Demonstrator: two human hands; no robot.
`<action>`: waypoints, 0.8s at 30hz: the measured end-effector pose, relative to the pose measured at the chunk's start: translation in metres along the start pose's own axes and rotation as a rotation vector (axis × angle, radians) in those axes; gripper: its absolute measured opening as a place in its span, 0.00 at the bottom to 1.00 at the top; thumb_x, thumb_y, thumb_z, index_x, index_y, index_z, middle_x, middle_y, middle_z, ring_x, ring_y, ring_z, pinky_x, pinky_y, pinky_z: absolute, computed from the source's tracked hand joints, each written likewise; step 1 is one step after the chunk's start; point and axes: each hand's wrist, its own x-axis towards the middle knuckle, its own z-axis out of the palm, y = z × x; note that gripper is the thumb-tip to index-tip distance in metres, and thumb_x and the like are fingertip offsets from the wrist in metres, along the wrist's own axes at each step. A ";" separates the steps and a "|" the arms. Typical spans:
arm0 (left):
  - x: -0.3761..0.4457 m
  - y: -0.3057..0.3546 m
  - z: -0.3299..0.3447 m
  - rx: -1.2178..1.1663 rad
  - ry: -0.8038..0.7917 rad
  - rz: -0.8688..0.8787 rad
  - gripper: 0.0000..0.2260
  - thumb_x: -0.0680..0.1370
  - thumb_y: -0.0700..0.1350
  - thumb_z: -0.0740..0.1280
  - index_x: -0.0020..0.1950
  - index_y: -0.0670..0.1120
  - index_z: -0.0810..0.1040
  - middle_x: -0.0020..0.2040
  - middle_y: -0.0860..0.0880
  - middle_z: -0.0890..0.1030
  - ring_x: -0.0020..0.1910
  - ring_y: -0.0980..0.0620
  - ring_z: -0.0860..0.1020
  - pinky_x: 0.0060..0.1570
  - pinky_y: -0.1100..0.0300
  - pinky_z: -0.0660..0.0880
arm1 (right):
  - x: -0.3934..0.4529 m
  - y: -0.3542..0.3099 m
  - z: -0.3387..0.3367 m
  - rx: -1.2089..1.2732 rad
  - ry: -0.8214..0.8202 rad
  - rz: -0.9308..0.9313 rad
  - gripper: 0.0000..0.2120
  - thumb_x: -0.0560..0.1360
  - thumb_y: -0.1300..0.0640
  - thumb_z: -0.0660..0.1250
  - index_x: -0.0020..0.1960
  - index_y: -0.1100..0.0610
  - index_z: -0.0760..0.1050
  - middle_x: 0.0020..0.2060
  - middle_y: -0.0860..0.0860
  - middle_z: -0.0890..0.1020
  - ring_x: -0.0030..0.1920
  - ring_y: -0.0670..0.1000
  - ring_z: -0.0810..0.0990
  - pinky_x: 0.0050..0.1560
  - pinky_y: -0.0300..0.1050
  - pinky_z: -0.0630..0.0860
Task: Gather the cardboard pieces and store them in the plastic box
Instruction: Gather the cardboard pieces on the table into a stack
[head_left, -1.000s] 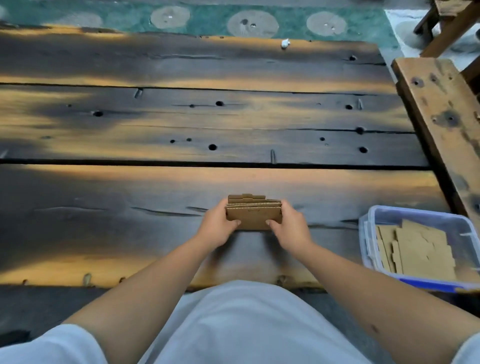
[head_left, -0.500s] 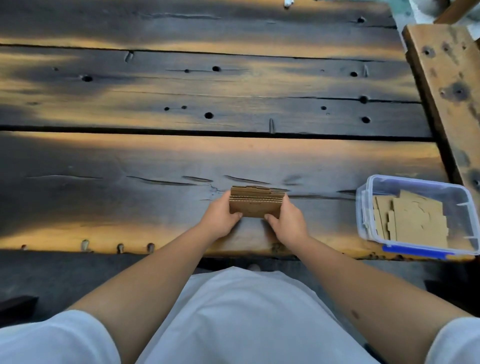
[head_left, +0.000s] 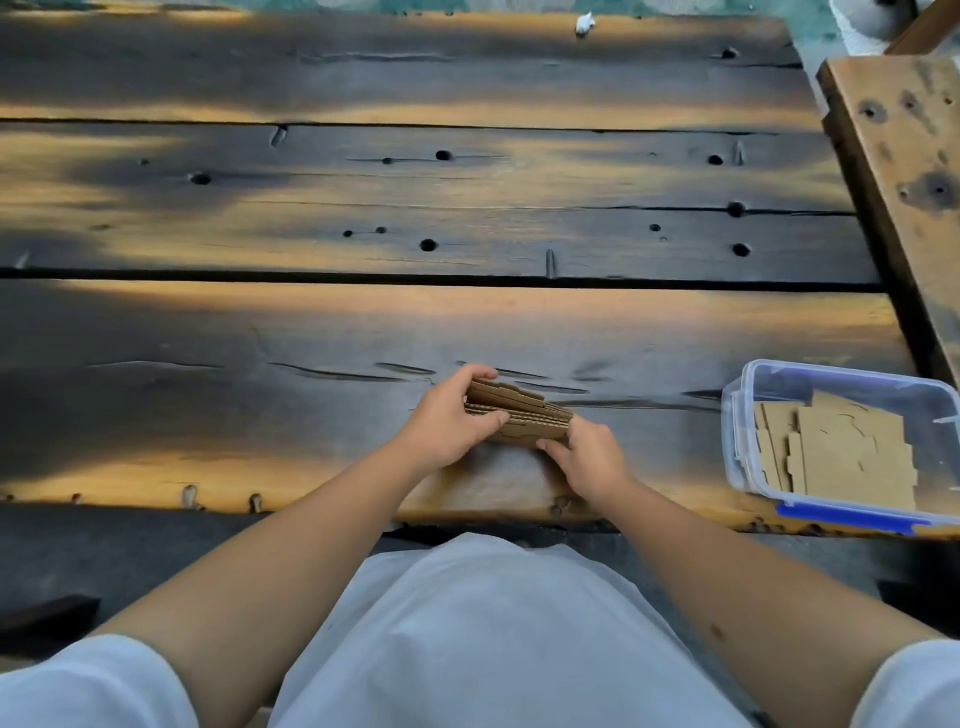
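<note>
A stack of brown cardboard pieces (head_left: 519, 413) is held just above the dark wooden table (head_left: 363, 322), near its front edge. My left hand (head_left: 451, 420) grips the stack's left end, with fingers over the top and thumb on the front. My right hand (head_left: 589, 460) holds the stack's lower right corner. The stack is tilted, its left end higher. A clear plastic box (head_left: 748, 415) with a blue clip stands at the right front of the table, apart from my hands. Several flat cardboard pieces (head_left: 852, 452) lie inside it.
A wooden bench (head_left: 904, 171) runs along the table's right side, behind the box. A small white scrap (head_left: 584, 23) lies at the table's far edge. The planks have holes and gaps. My white-clothed lap is below the front edge.
The stack has tilted, its left end raised by my left hand, and my right hand has dropped to the lower right corner. The camera view also shifted slightly.
</note>
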 end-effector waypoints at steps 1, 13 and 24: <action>0.000 0.007 -0.003 0.093 0.000 0.072 0.19 0.71 0.51 0.72 0.60 0.60 0.72 0.51 0.62 0.77 0.52 0.59 0.75 0.52 0.69 0.69 | 0.000 0.000 -0.001 -0.003 -0.004 -0.010 0.12 0.75 0.51 0.70 0.57 0.52 0.77 0.49 0.55 0.85 0.51 0.59 0.81 0.45 0.46 0.74; 0.015 0.051 0.013 0.875 -0.079 0.363 0.10 0.81 0.48 0.56 0.57 0.53 0.76 0.52 0.52 0.78 0.55 0.46 0.72 0.49 0.52 0.61 | 0.005 0.000 -0.008 -0.066 -0.055 -0.109 0.13 0.76 0.52 0.68 0.58 0.54 0.76 0.50 0.55 0.84 0.51 0.59 0.80 0.47 0.49 0.75; 0.009 0.002 -0.040 -0.128 0.123 -0.039 0.06 0.80 0.38 0.62 0.53 0.44 0.77 0.48 0.48 0.79 0.46 0.55 0.76 0.45 0.67 0.70 | 0.007 -0.002 -0.012 -0.021 -0.092 -0.055 0.23 0.77 0.52 0.68 0.71 0.49 0.69 0.55 0.54 0.83 0.56 0.56 0.79 0.55 0.50 0.76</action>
